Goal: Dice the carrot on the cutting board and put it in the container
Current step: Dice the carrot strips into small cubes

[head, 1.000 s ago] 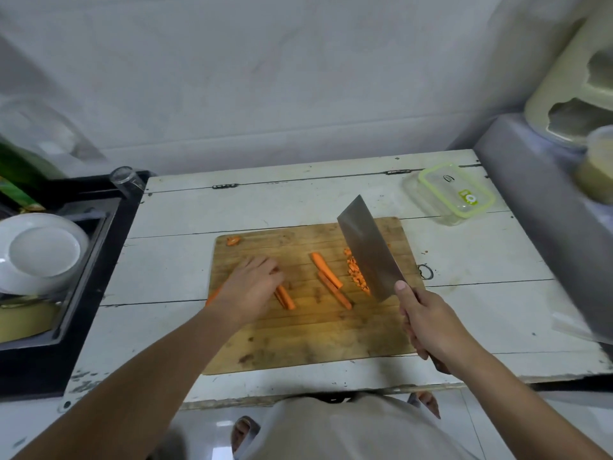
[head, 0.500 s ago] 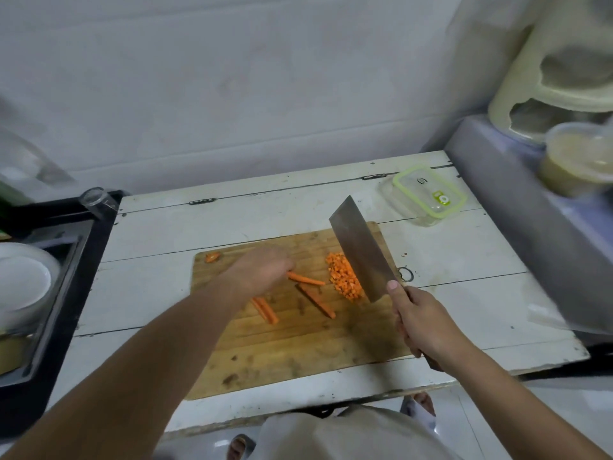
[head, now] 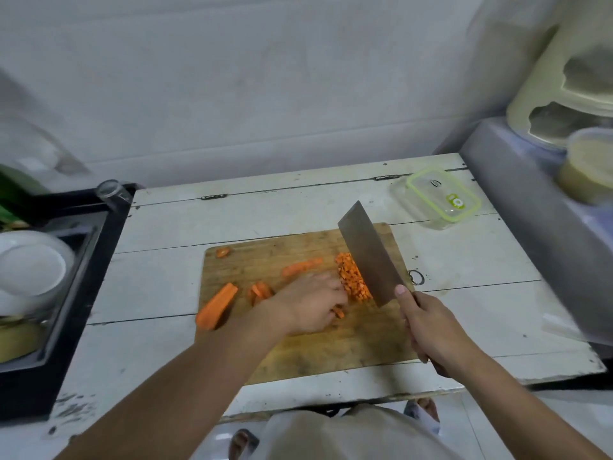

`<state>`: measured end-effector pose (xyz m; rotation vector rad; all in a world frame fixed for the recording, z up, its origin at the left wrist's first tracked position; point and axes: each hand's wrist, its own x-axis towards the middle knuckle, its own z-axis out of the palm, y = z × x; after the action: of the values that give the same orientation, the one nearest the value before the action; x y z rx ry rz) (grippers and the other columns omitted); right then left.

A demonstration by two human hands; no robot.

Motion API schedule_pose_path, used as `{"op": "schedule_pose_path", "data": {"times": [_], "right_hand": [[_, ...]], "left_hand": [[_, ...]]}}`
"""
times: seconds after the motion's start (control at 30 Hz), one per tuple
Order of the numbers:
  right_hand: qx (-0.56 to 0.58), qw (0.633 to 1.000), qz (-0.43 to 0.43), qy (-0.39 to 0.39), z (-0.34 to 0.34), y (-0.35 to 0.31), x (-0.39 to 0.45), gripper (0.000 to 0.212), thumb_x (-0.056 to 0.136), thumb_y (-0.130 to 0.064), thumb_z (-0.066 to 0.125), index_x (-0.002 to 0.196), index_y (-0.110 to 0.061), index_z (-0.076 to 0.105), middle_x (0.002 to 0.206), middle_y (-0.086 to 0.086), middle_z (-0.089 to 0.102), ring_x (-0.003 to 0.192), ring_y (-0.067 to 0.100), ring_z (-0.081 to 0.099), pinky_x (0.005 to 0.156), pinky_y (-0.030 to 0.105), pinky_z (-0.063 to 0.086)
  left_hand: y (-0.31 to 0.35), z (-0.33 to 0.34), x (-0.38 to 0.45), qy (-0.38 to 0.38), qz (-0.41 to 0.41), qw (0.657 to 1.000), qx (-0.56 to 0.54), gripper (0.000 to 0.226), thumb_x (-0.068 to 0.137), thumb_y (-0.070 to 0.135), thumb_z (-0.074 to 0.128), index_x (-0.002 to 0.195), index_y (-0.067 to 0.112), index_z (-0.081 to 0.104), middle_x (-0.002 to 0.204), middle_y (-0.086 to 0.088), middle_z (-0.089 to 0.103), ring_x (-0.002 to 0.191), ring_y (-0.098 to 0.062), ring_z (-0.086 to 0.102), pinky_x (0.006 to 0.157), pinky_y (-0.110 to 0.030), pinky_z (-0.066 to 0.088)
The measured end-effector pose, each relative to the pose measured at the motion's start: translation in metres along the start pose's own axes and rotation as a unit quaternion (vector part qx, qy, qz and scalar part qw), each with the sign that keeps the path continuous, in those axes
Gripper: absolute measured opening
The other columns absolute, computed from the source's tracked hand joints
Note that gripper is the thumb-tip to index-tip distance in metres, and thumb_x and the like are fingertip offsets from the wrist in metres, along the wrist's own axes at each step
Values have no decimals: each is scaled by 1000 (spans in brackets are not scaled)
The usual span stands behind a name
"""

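- Right hand (head: 431, 330) wraps the cleaver (head: 370, 254) handle; left hand (head: 311, 305) curls over carrot sticks (head: 338, 312).
- Tuck fingertips (knuckles guiding the blade), then chop crosswise beside the diced pile (head: 353, 277).

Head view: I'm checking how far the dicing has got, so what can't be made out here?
- Carrot strips under the left hand: the hand covers them, only ends show; their number is unclear.
- Cleaver handle: wrapped by the right hand, hidden.
- Diced carrot: its right edge lies behind the blade.
- Container: lidded; contents too small to tell.
- Sink at left: cut off by the frame edge.
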<state>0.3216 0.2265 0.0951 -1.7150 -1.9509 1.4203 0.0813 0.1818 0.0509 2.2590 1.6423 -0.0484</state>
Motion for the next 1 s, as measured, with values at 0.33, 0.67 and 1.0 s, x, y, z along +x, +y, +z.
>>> {"op": "schedule_pose_path", "data": {"times": [0.33, 0.67, 1.0], "right_hand": [[16, 1000, 5, -9, 4, -3, -1, 46, 100, -62, 36, 85, -23, 54, 65, 6, 59, 42, 22, 53, 47, 35, 47], [21, 1000, 10, -10, 5, 2, -8, 43, 100, -60, 38, 90, -23, 58, 64, 3, 57, 43, 20, 51, 45, 32, 46], [-161, 986, -23, -41, 22, 9, -35, 44, 101, -60, 29, 91, -30, 59, 76, -2, 63, 74, 17, 61, 67, 35, 49]], "left_hand": [[-48, -34, -33, 24, -250, 968, 27, 32, 93, 19, 53, 124, 26, 57, 123, -2, 58, 115, -25, 54, 94, -39, 46], [3, -4, 24, -39, -453, 825, -334, 25, 101, 16, 57, 93, 0, 73, 84, -13, 77, 75, -29, 76, 76, -38, 63], [36, 72, -62, 272, -154, 945, -100, 11, 98, 20, 64, 105, 19, 72, 102, 4, 63, 94, -13, 60, 84, -26, 51]]}}
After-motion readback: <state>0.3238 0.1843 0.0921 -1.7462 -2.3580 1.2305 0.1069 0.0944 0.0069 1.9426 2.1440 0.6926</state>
